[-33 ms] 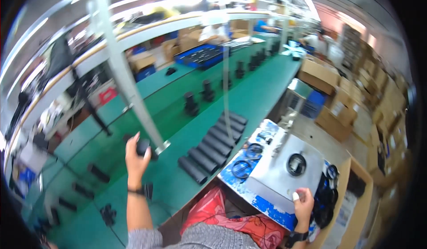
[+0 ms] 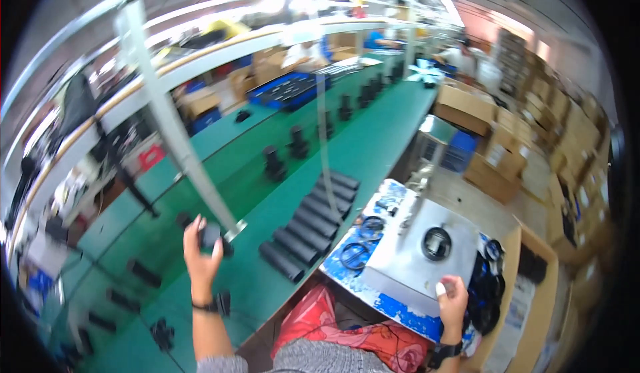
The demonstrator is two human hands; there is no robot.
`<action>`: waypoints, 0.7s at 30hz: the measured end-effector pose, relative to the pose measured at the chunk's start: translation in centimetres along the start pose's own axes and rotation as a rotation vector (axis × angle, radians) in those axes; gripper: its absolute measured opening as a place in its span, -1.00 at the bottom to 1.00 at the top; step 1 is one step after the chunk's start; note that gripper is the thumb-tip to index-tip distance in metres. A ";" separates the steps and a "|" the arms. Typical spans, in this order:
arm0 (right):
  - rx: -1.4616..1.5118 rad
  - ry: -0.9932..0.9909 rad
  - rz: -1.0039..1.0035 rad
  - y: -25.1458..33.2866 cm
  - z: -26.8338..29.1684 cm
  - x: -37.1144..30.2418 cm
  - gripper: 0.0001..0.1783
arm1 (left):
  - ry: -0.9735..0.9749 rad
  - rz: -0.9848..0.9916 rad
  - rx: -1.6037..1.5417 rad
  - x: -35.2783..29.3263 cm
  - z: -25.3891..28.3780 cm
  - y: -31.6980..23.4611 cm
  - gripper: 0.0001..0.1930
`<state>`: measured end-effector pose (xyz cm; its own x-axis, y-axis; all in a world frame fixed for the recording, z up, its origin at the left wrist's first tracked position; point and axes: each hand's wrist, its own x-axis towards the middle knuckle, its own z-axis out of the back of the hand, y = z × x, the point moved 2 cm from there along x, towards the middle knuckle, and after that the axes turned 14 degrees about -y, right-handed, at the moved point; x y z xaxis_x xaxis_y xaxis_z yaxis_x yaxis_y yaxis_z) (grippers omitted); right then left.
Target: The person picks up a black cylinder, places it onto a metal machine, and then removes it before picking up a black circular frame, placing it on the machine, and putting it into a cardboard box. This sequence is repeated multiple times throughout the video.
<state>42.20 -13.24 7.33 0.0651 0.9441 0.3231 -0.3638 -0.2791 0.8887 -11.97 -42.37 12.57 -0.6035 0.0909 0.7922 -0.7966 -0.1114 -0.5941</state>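
My left hand (image 2: 202,261) reaches over the green bench (image 2: 247,300), its thumb and fingers around a short black cylindrical part (image 2: 210,236). Blur hides the finer shape of that part. A row of black tubes (image 2: 309,223) lies to the right of this hand. My right hand (image 2: 454,301) is half curled beside the front right corner of a grey metal box (image 2: 403,270), with a white cover on one fingertip. I see nothing in it. On top of the box sits a black ring-shaped part (image 2: 437,244).
Black cylindrical parts (image 2: 273,164) stand in a line along the dark green strip. A metal post (image 2: 177,133) rises near my left hand. Black rings (image 2: 355,256) lie left of the box, with a pile of black parts (image 2: 485,306) and an open carton (image 2: 517,293) on its right.
The whole view has shifted slightly, so the bench and box appear a little farther left. Both hands keep nearly the same pose, the left still around the black part.
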 end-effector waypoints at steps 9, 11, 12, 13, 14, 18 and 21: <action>0.186 0.557 0.147 10.3 -4.5 -6.4 -0.28 | 0.686 0.034 -0.847 -15.1 -12.5 -24.4 -0.10; 0.189 0.456 0.139 9.0 -4.3 -5.4 -0.24 | 0.698 0.077 -0.914 -14.7 -15.5 -26.2 -0.16; 0.186 0.410 0.131 8.3 -4.1 -4.8 -0.22 | 0.693 0.136 -0.957 -14.7 -16.9 -27.0 -0.22; 0.286 0.282 0.116 7.9 -3.6 -3.6 -0.25 | 0.687 0.199 -0.997 -14.8 -18.2 -27.3 -0.28; 0.388 0.158 0.104 7.9 -3.3 -1.9 -0.28 | 0.702 0.202 -1.005 -15.2 -19.8 -26.4 -0.28; 0.698 -0.099 0.131 6.3 -2.3 7.8 -0.55 | 0.903 0.338 -0.723 -18.0 -24.9 -21.7 -0.46; 0.594 -0.152 -0.070 1.7 -3.3 12.1 -0.58 | 1.022 0.379 -0.615 -19.3 -26.4 -21.2 -0.55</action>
<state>39.33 -1.72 11.66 0.2177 0.9405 0.2610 0.2235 -0.3083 0.9247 15.65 -15.66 6.24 -0.3296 0.9104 0.2500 -0.2850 0.1565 -0.9457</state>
